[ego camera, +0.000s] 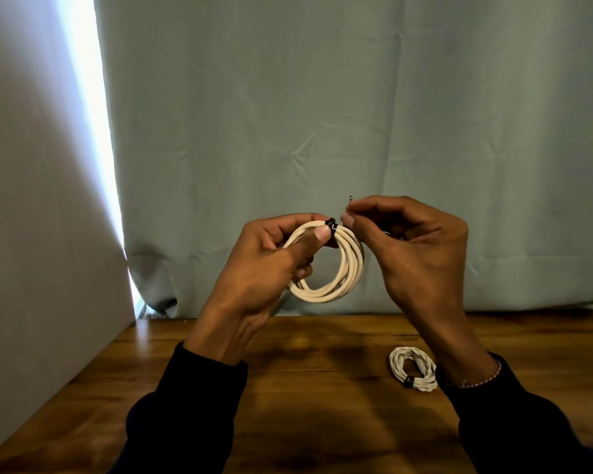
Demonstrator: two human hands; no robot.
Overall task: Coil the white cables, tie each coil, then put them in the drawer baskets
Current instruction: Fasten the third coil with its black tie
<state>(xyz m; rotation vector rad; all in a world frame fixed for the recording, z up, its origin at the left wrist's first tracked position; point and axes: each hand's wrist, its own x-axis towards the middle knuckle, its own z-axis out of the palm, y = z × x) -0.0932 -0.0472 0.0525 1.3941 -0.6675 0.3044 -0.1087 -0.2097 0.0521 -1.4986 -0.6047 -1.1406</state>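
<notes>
A coil of white cable (339, 282) is held up in the air above the wooden table (288, 388). My left hand (264, 268) grips the coil at its top left, the thumb pressing beside a black tie (331, 224) wrapped round the strands. My right hand (411, 254) pinches the thin tail of that tie, whose tip (351, 198) sticks up just above the fingers. A second white coil (412, 368), bound with its own black tie (408, 381), lies flat on the table at the right, partly behind my right wrist.
A pale green curtain (356, 114) hangs right behind the table's far edge. A white wall panel (31, 200) borders the table on the left, with a bright gap of light beside it. No drawer or basket is in view.
</notes>
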